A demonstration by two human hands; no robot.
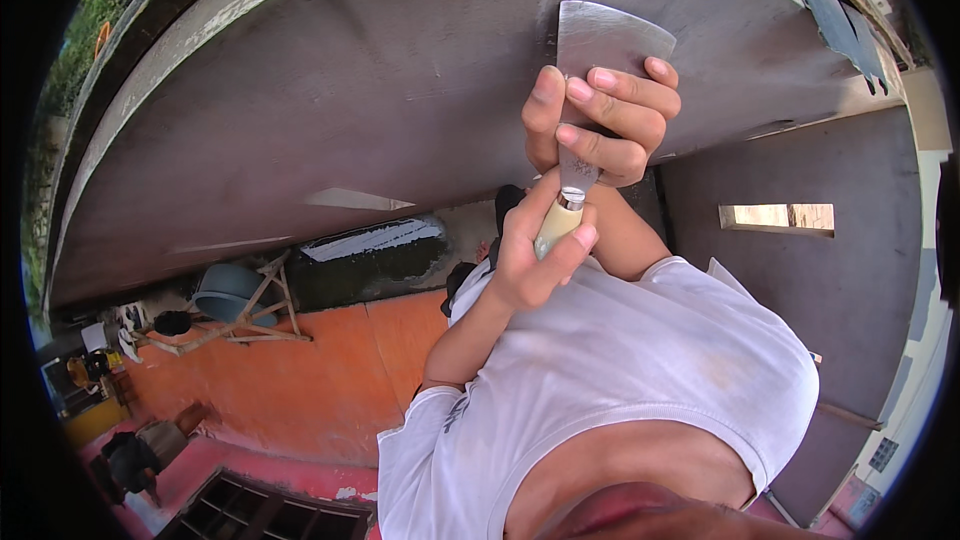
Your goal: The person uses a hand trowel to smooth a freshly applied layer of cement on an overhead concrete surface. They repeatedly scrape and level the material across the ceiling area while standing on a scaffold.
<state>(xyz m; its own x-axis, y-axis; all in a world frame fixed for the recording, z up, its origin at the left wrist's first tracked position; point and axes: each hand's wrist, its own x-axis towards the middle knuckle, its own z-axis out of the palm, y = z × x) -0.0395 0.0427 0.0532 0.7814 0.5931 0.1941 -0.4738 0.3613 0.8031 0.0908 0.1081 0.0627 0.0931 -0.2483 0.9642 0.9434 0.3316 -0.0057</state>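
Observation:
A putty knife with a broad metal blade (605, 35) and a cream handle (557, 227) is held in front of my chest, blade pointing away from me. My left hand (535, 250) is closed around the handle, its thumb lying along it. Farther up, my right hand (610, 125) grips the blade, with the thumb on one side and the fingers curled over its face. The blade's far end sticks out beyond the right fingers. Behind it stretches a smooth grey-brown surface (300, 120); I cannot tell whether the blade touches it.
A grey wall on the right has a rectangular opening (777, 218). At left, a blue-grey basin (238, 290) rests by a wooden frame (275, 300), near an orange surface (290, 380). Another person (145, 455) is at the lower left. Torn dark strips (840, 25) hang at upper right.

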